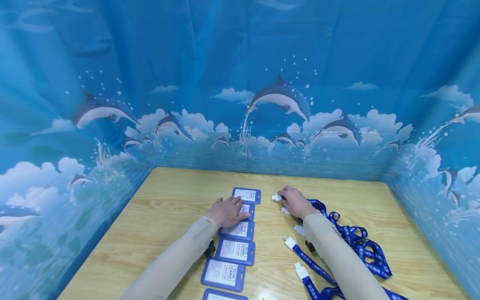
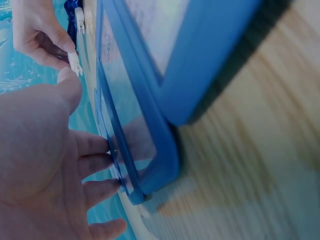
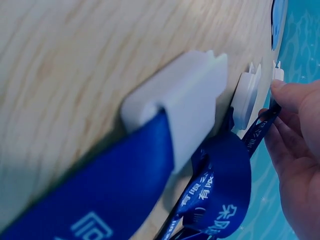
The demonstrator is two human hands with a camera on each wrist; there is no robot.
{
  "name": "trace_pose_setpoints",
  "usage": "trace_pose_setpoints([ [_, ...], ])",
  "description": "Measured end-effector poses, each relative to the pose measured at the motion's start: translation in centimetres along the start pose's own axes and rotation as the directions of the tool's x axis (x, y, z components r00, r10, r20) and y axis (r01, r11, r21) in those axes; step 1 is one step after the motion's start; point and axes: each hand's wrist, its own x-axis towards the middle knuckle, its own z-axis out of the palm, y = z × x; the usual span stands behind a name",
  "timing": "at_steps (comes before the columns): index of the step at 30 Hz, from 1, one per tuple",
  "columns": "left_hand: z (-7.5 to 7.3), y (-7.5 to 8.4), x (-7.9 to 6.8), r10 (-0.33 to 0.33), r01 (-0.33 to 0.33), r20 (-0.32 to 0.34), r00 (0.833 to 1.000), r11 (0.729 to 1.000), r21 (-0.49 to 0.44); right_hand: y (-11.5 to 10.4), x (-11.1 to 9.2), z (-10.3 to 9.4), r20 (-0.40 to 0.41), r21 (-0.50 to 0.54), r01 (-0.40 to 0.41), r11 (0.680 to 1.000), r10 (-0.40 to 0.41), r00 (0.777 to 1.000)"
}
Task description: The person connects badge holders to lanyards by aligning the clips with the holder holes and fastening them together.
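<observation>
My left hand (image 1: 226, 213) lies over the upper part of a column of blue ID card holders (image 1: 235, 250), its fingers extended. In the left wrist view, the fingertips of that hand (image 2: 40, 145) touch the edge of a card holder (image 2: 165, 155). To the right, my right hand (image 1: 297, 203) pinches the white clip (image 1: 276, 197) of a blue lanyard between thumb and fingers. The right wrist view shows the right hand (image 3: 300, 135) at that clip (image 3: 278, 75), with the blue strap (image 3: 260, 131) trailing from it. The topmost card holder (image 1: 256, 195) lies just beyond the left fingertips.
More blue lanyards (image 1: 369, 254) lie in loops right of the right forearm. Several white clips, one nearest the front (image 1: 301, 271), form a column facing the card holders. The wooden table (image 1: 180, 196) meets a blue dolphin-print curtain (image 1: 210, 137) at its back and sides.
</observation>
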Motion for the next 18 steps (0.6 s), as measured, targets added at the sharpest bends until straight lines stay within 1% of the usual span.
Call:
trace_pose_setpoints([
  [10,0.04,0.38,0.01,0.006,-0.006,-0.003,1.000,1.000,-0.004,0.17,0.17,0.54,0.006,0.001,-0.001,1.000,0.001,1.000],
  [18,-0.43,0.43,0.05,0.013,-0.013,-0.002,1.000,1.000,0.001,-0.19,0.27,0.46,0.018,0.002,-0.005,1.000,0.005,1.000],
])
